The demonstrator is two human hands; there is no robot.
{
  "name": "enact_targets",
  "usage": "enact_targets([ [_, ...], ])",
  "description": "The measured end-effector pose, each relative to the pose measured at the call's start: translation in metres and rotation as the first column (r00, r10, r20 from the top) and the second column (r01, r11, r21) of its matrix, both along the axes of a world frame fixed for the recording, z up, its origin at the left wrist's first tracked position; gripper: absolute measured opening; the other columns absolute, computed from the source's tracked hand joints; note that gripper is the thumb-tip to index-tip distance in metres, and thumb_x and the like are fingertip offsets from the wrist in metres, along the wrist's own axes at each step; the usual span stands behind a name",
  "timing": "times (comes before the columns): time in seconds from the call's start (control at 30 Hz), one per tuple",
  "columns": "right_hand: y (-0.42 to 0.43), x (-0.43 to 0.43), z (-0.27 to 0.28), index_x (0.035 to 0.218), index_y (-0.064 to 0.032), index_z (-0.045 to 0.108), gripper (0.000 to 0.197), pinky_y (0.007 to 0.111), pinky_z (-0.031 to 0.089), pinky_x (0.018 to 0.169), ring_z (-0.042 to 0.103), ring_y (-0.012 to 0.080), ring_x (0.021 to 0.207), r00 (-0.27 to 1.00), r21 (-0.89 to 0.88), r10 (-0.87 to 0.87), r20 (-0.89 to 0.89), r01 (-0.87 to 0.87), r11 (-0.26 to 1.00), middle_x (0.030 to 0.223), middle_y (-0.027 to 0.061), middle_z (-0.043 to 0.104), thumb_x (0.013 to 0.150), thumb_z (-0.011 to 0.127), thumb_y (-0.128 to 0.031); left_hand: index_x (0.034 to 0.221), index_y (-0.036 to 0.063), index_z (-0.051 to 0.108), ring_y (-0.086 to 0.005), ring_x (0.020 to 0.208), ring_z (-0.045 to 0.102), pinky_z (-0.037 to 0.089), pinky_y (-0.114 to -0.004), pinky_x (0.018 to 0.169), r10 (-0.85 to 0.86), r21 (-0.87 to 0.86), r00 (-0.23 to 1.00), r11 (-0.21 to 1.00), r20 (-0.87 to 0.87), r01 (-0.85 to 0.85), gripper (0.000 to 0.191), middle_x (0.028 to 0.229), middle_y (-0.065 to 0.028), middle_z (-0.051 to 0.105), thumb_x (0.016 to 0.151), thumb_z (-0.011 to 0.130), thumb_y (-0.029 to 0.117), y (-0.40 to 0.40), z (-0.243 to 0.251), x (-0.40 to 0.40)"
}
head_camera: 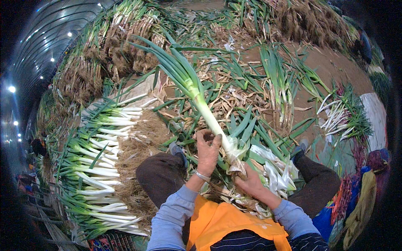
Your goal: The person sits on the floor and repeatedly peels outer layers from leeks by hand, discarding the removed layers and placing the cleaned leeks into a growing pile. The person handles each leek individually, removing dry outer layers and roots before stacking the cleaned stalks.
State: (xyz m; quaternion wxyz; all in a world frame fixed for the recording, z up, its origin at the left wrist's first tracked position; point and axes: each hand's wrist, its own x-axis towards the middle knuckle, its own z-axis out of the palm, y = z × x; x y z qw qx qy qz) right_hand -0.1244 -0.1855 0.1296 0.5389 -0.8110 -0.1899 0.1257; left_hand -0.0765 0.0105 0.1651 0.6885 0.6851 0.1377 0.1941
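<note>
A large Welsh onion (pixel 209 117) slants up and away in front of me, its green leaves fanned toward the far left. Around its lower end my right hand (pixel 252 183) is closed, by the root and some loose outer skin (pixel 234 153) peeled down from the white stalk. My left hand (pixel 208 152) is beside the stalk with curled fingers and the thumb tip against or very near it; whether it grips is not clear. On my left lies a long row of cleaned white-stalked onions (pixel 100 171), their brown roots (pixel 135 169) turned toward me.
Peeled leaves and dry skins (pixel 229 97) litter the ground ahead. Unpeeled onions (pixel 279 84) lie beyond my right foot. A smaller bunch (pixel 337 117) rests at far right, near red twine (pixel 344 194). Tall stacks of onions (pixel 125 44) stand at the back. White peelings (pixel 276 172) lie between my legs.
</note>
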Motion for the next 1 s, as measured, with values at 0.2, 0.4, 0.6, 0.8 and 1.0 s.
enact_targets([
  [0.2,-0.002,0.003,0.009,0.118,-0.0003,0.048,0.047,0.045,0.05,0.069,0.063,0.0441,0.08,0.999,-0.013,-0.005,0.052,0.006,1.0,0.088,0.0257,0.064,0.077,0.064,-0.019,0.104,0.0022,0.046,-0.0106,0.078,0.052,0.048,-0.027,0.067,-0.001,-0.027,0.997,1.0,-0.077,-0.001,0.03,0.09,-0.0041,0.052,0.089,0.067,0.017,-0.001,-0.002,0.001],
  [0.4,-0.006,0.003,-0.015,0.121,0.0021,0.046,0.051,0.046,0.051,0.071,0.063,0.0439,0.083,0.995,-0.208,-0.012,0.102,0.033,0.977,0.09,0.0282,0.063,0.077,0.064,-0.018,0.094,0.0016,0.051,-0.0272,0.076,0.055,0.048,-0.038,0.069,-0.177,0.639,0.982,0.763,0.06,0.098,0.017,0.086,-0.0125,0.052,0.081,0.062,0.003,-0.016,0.017,-0.008],
  [0.6,-0.005,0.001,0.006,0.132,-0.0006,0.044,0.062,0.038,0.048,0.085,0.061,0.0302,0.097,0.963,0.071,0.084,-0.255,-0.068,0.995,0.108,0.02,0.062,0.078,0.066,-0.022,0.098,0.0027,0.054,-0.0282,0.079,0.058,0.049,-0.036,0.073,-0.566,0.602,0.821,0.633,-0.069,0.487,0.023,0.087,-0.0131,0.053,0.078,0.065,-0.001,-0.006,0.033,-0.031],
  [0.8,0.016,0.008,0.041,0.135,0.0013,0.044,0.063,0.031,0.04,0.098,0.053,0.0186,0.109,0.843,0.262,0.281,-0.459,-0.174,0.949,0.121,0.0103,0.058,0.079,0.066,-0.021,0.113,0.0035,0.046,-0.0144,0.085,0.053,0.047,-0.029,0.072,0.01,0.055,0.99,0.998,-0.142,-0.002,0.029,0.09,-0.0036,0.049,0.098,0.051,0.027,0.077,0.045,0.003],
  [1.0,0.06,0.009,0.049,0.12,-0.0009,0.052,0.044,0.039,0.046,0.085,0.059,0.0303,0.097,0.943,0.046,0.314,-0.107,-0.311,0.949,0.105,0.0179,0.062,0.087,0.062,-0.03,0.101,0.0075,0.043,-0.0122,0.059,0.046,0.043,-0.024,0.05,-0.162,-0.567,0.987,0.814,-0.008,0.129,0.038,0.074,0.0003,0.045,0.092,0.06,0.04,0.095,0.056,0.059],
])
